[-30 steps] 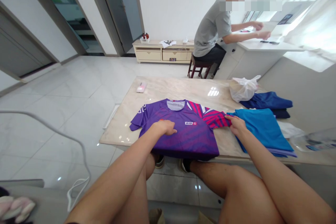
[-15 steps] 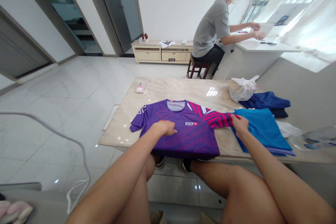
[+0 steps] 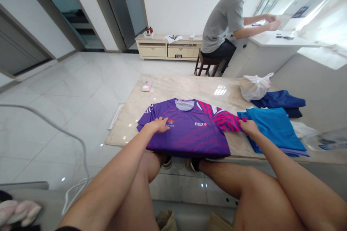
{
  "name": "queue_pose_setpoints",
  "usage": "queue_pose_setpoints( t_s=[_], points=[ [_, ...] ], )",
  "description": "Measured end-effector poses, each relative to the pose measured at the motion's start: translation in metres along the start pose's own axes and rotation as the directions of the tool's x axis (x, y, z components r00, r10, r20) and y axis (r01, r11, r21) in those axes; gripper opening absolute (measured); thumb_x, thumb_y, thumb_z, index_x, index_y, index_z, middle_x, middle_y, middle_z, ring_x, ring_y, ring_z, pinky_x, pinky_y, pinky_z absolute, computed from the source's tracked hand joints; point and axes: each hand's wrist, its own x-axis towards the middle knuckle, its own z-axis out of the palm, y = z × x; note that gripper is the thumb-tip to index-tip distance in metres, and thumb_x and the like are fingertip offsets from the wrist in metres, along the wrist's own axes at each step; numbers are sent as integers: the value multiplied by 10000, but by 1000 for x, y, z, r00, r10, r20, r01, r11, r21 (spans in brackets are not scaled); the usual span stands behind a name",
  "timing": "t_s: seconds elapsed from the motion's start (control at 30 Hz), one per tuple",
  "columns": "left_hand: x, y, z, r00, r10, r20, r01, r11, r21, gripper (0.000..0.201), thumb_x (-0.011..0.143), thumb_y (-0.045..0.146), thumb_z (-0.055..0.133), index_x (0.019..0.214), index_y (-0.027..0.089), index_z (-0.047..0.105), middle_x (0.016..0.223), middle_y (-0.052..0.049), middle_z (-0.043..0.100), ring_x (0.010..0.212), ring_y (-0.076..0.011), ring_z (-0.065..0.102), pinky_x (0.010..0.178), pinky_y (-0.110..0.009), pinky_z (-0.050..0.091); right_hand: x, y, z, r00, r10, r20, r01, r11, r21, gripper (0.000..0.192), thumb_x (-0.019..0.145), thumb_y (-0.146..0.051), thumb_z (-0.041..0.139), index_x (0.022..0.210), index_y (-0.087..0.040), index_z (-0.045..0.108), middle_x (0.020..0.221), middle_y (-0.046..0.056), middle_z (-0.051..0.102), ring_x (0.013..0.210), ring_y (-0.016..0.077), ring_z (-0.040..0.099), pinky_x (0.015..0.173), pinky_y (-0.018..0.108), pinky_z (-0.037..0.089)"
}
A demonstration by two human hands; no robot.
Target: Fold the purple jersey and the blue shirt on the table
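A purple T-shirt (image 3: 187, 135) with a pink-striped sleeve lies spread on the marble-topped table (image 3: 184, 85), its collar facing away from me and its lower part at the table's front edge. My right hand (image 3: 249, 127) pinches the end of the striped sleeve, stretched out to the right. Over the shirt's left chest, beside a small colourful logo, my left hand (image 3: 160, 124) rests with fingers extended. Just right of the pinched sleeve is a folded blue garment (image 3: 276, 128) with a lilac layer under it.
Dark blue folded clothes (image 3: 284, 100) and a white plastic bag (image 3: 255, 86) lie at the back right, a clear bottle (image 3: 328, 140) at the right. A small pink packet (image 3: 147, 86) sits back left. Beyond, a person (image 3: 225, 18) sits on a stool (image 3: 207, 63) at a white desk.
My left hand has moved left across the shirt's chest, uncovering the colourful logo, and its fingers have spread. My right hand keeps hold of the sleeve. The view has shifted slightly.
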Motion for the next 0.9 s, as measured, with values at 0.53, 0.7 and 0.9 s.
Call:
queue_pose_setpoints(
  t_s=[0.53,0.7,0.9],
  points=[
    [-18,-75,12,927,-246,-284,233,969,-82,466,1006,377,603,1437,220,692,1610,-246,573,1500,-460,533,1170,-593,495,-11,-5,-5,994,88,-71,-99,981,-167,425,1001,-357,543,1134,-68,825,1212,343,774,1246,499,746,999,571,641],
    [-20,-87,11,892,-295,-342,242,951,-190,410,894,234,648,1299,188,692,1431,-266,695,1345,-440,674,1064,-513,546,-8,0,-3,995,68,-73,-79,984,-158,436,994,-370,557,1128,-56,829,1219,349,775,1250,521,741,1000,597,639],
    [-16,-114,6,806,-504,-310,255,768,-588,327,723,257,776,1035,188,711,991,-200,826,1090,-429,785,859,-408,576,-8,4,-3,994,105,-18,-107,983,-146,538,1066,-360,476,1311,9,782,1403,362,714,1379,528,673,1113,605,588]
  ],
)
